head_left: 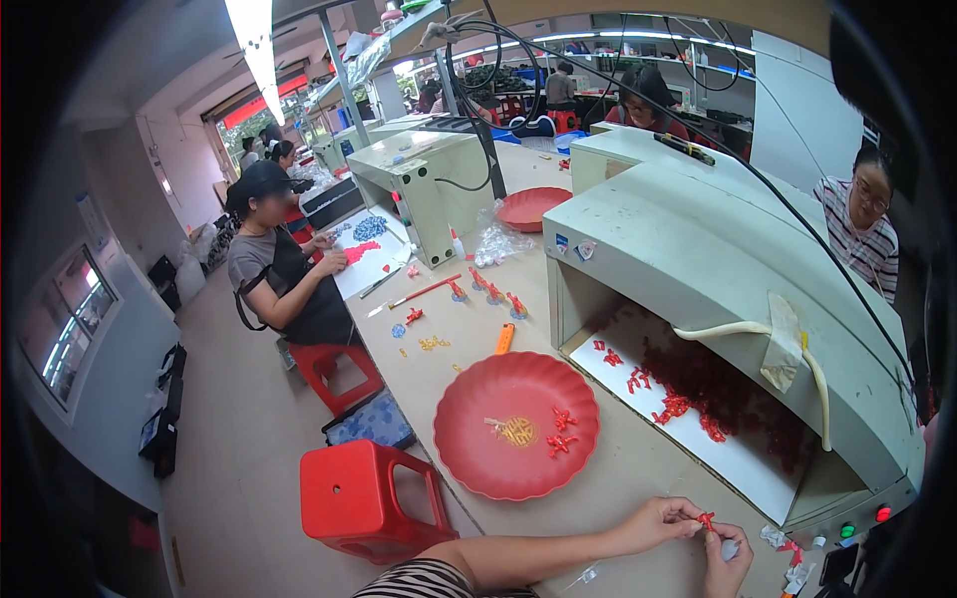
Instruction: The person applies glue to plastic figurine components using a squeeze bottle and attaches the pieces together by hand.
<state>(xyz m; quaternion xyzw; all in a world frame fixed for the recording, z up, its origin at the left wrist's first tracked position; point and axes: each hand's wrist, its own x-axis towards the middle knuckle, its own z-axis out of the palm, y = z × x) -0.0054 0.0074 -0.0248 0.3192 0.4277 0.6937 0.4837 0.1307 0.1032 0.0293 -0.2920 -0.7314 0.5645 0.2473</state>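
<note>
Near the front edge of the table, my left hand [660, 525] pinches a small red plastic piece [706, 519] between thumb and fingers. My right hand [728, 566] is closed on the same piece from the other side. Something pale and whitish [730, 549] shows at the right hand's fingers; I cannot make out what it is. To the left of my hands lies a round red scalloped tray [469, 439] with a gold emblem. A few similar red pieces [561, 432] rest inside it, at its right side.
A pale green machine [688, 249] with an open bay stands at right, red pieces [678, 404] spread on its white bed. Beyond the tray are an orange-handled cutter [505, 337], a brush [429, 291] and small yellow bits [434, 343]. A red stool [344, 498] stands at left; co-workers sit around.
</note>
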